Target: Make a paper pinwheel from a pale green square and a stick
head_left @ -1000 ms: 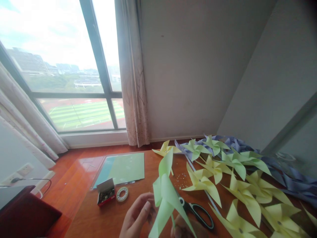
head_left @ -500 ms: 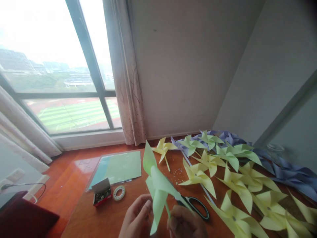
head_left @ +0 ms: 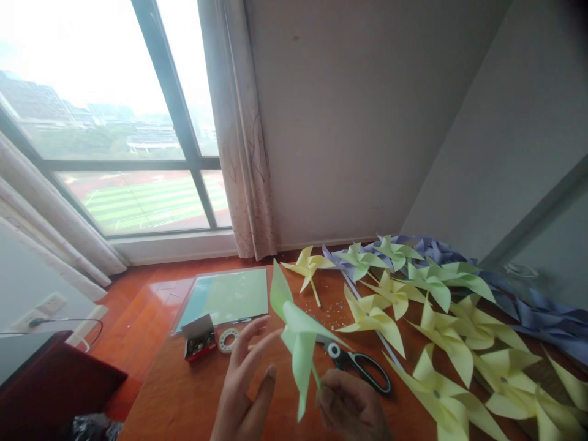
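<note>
A light green paper pinwheel point(head_left: 296, 334) stands upright in front of me over the wooden table point(head_left: 184, 398). My right hand point(head_left: 351, 407) is closed round its thin stem at the bottom centre. My left hand point(head_left: 245, 386) is raised just left of the pinwheel with its fingers spread, fingertips close to a blade. Black-handled scissors point(head_left: 361, 364) lie on the table right behind the pinwheel.
Several yellow, green and purple pinwheels point(head_left: 436, 324) cover the right side of the table. A stack of coloured paper sheets point(head_left: 225, 297), a small box of pins point(head_left: 198, 342) and a tape roll point(head_left: 228, 340) lie to the left. A window and curtain stand behind.
My left hand has let go of the pinwheel's back and opened, fingers spread. The pinwheel has turned a little and stays in my right hand. The view has shifted slightly.
</note>
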The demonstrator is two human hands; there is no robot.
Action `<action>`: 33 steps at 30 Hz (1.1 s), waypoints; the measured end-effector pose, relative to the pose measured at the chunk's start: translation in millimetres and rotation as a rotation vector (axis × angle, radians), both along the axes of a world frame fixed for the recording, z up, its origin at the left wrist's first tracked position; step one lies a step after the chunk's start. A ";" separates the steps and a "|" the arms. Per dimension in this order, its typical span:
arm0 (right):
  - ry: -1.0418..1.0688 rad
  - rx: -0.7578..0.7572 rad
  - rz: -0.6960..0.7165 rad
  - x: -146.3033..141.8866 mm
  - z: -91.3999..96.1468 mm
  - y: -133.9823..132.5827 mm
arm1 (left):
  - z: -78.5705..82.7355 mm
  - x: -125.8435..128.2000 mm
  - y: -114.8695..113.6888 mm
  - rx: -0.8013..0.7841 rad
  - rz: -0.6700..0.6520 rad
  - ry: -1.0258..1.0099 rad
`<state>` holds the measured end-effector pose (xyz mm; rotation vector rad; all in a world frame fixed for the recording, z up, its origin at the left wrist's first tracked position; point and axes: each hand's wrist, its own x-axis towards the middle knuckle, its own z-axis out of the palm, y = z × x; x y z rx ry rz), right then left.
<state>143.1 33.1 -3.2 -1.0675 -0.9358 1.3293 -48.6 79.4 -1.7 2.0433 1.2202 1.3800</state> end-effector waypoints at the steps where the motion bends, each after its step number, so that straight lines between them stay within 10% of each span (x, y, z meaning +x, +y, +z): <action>1: 0.003 -0.003 -0.011 0.0 0.2 0.3 | 2.0 0.7 -0.9 0.020 -0.021 0.030; 10: -0.104 0.061 0.000 -3.7 -8.5 2.9 | 16.9 8.2 -14.6 0.075 -0.301 0.014; 14: -0.083 0.007 -0.044 -4.2 -9.2 2.1 | 16.4 6.7 -18.3 0.084 -0.137 -0.240; 21: 0.040 -0.083 -0.092 -4.2 -1.0 -1.3 | 2.3 -3.7 -0.7 -0.322 0.298 -0.532; 33: 0.217 -0.099 0.088 4.5 -2.8 1.8 | 2.4 10.4 5.3 -0.732 0.035 -0.550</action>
